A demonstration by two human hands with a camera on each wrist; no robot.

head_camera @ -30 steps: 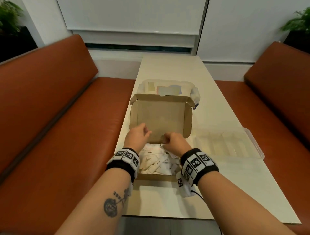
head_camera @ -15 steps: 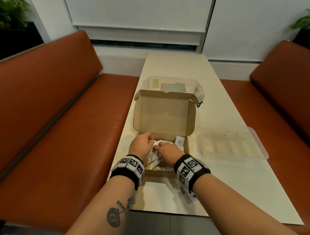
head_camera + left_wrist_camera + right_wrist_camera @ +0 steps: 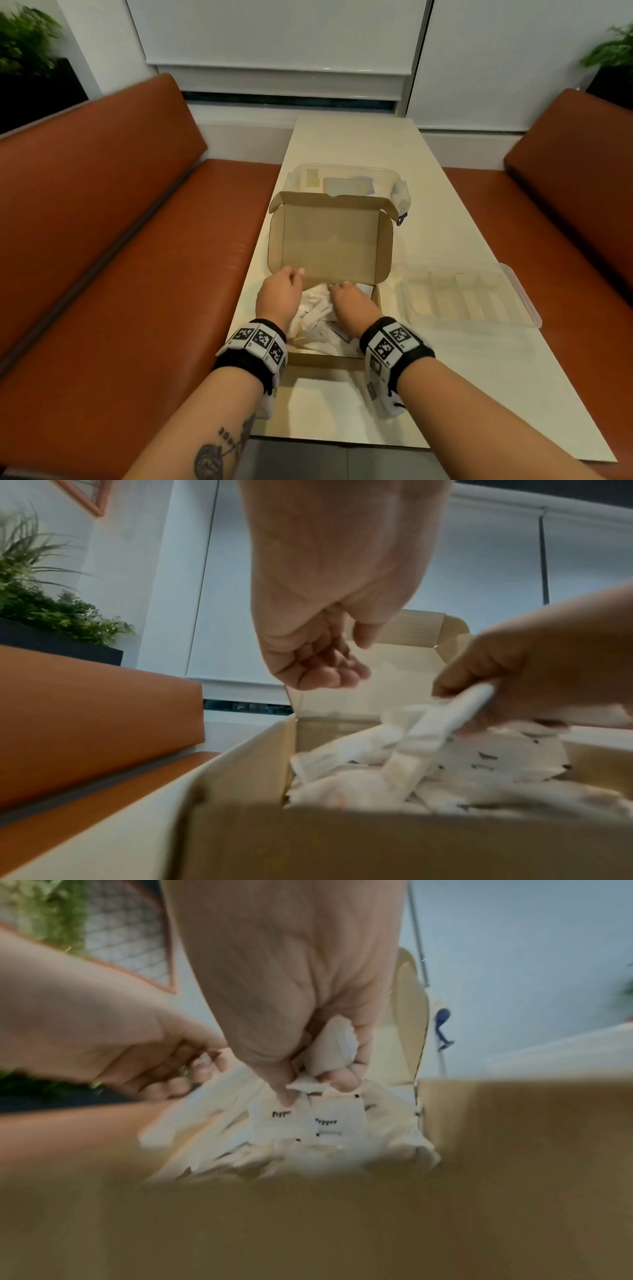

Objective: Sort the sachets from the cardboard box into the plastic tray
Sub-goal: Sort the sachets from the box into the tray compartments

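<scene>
An open cardboard box [image 3: 330,241] stands on the table with its lid raised, filled with several white sachets [image 3: 317,310]. Both hands are inside it. My right hand [image 3: 346,294] grips a bunch of white sachets [image 3: 334,1045] in its curled fingers [image 3: 339,1079], some marked "Pepper" [image 3: 282,1118]; in the left wrist view it holds long stick sachets [image 3: 455,710]. My left hand [image 3: 284,286] hovers over the pile with loosely curled fingers [image 3: 329,669] and holds nothing. The clear plastic tray [image 3: 513,294] with compartments lies to the right of the box.
A clear lidded plastic container [image 3: 399,186] sits behind the box lid. The narrow cream table [image 3: 479,383] runs between two orange benches [image 3: 102,274]. Plants stand in both far corners.
The view has shifted slightly. Both hands have stayed in the box; the right hand has gathered sachets into its grip, and the left hand has lifted a little off the pile.
</scene>
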